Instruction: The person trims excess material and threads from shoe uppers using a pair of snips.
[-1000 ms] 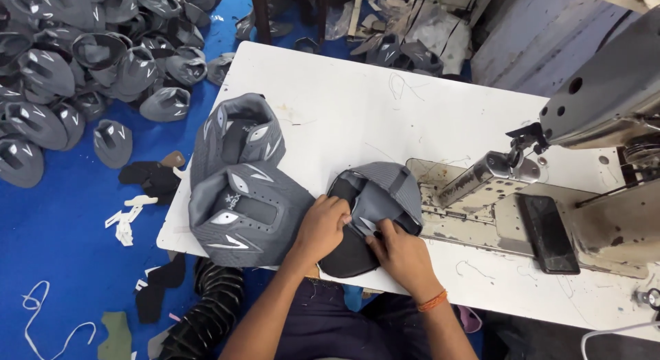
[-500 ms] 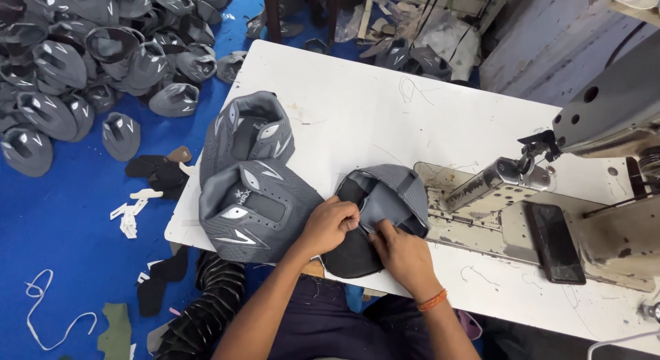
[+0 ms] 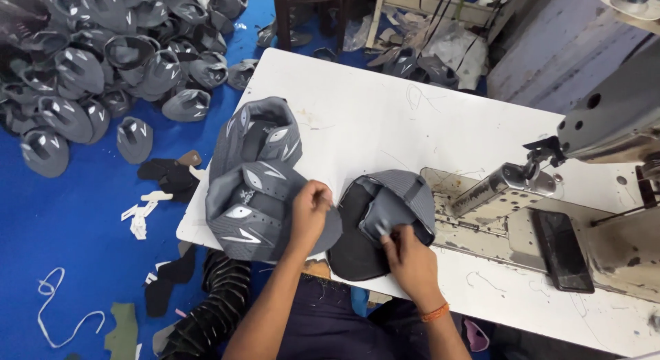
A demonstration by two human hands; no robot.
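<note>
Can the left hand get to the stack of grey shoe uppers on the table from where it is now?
Probably yes. The left hand hangs over the near edge of the stack of grey shoe uppers, nothing lies between them, and the right hand is busy on the separate grey piece.

Two uppers (image 3: 256,171) lie stacked at the table's (image 3: 385,119) left edge; a third upper (image 3: 385,219) lies between them and the sewing machine (image 3: 550,215).
</note>
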